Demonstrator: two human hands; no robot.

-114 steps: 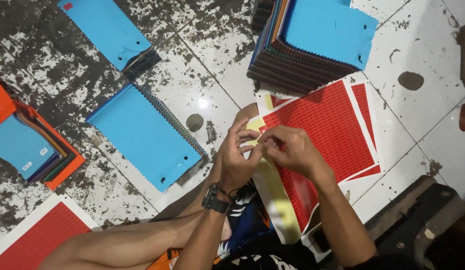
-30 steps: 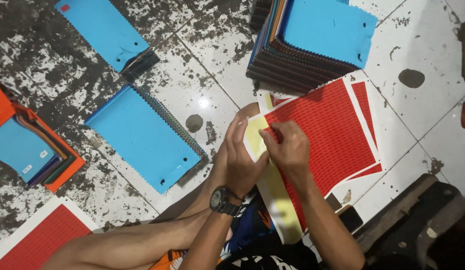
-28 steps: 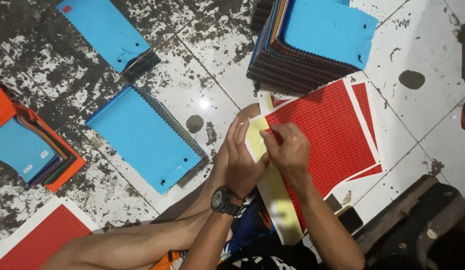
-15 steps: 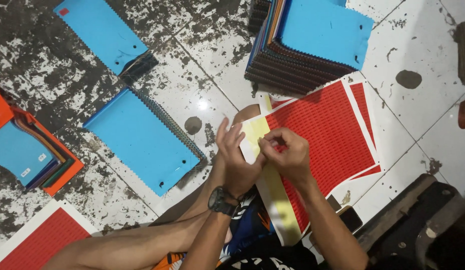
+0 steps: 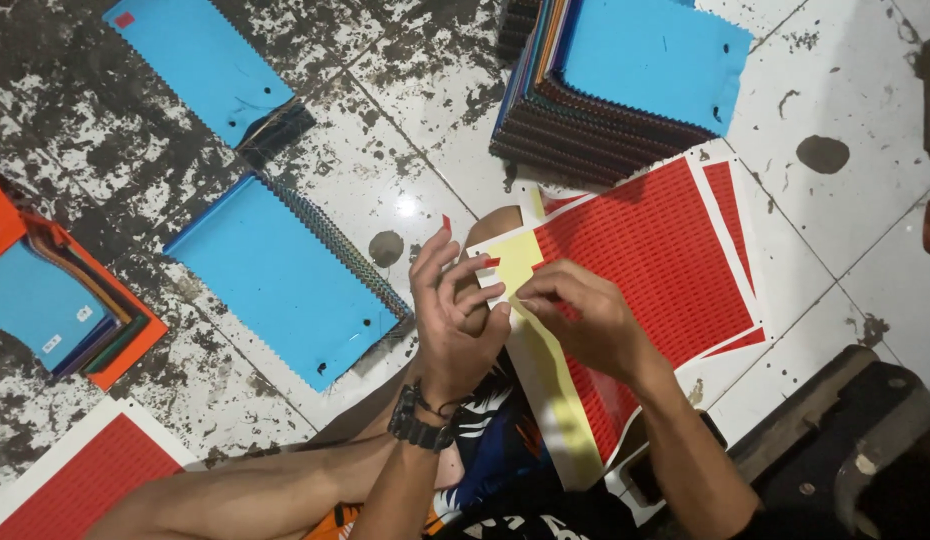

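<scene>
- Red sticker sheet (image 5: 655, 260), ruled into small rectangles on a yellow backing, lying across the lap and the white floor tile (image 5: 845, 90) at centre frame, several like sheets fanned beneath it.
- Peeled corner of the sheet lifted toward 11 o'clock, with the bare yellow backing strip (image 5: 545, 385) running down toward 6 o'clock.
- Right hand (image 5: 585, 325) pinched shut on the sheet's peeled edge, thumb and forefinger tips together just beside the left palm.
- Left hand (image 5: 455, 320) half open, fingers spread, small red stickers (image 5: 447, 224) stuck on the fingertips; touching the sheet's left edge; black wristwatch (image 5: 415, 430) below it.
- Best handled, judging by the grip: lift only one small rectangle at a time, peel low and slowly along the row, keep the backing flat with the left palm so neighbours stay put.
- At 9 o'clock of the hands, a blue swatch book (image 5: 285, 285) with a zigzag edge; another blue swatch stack (image 5: 200, 60) at 11 o'clock.
- At 1 o'clock, a thick multicoloured swatch pile (image 5: 625, 75), blue on top.
- At far 9 o'clock, an orange-edged swatch pile (image 5: 60, 310); at 7 o'clock, another red sheet (image 5: 75, 490).
</scene>
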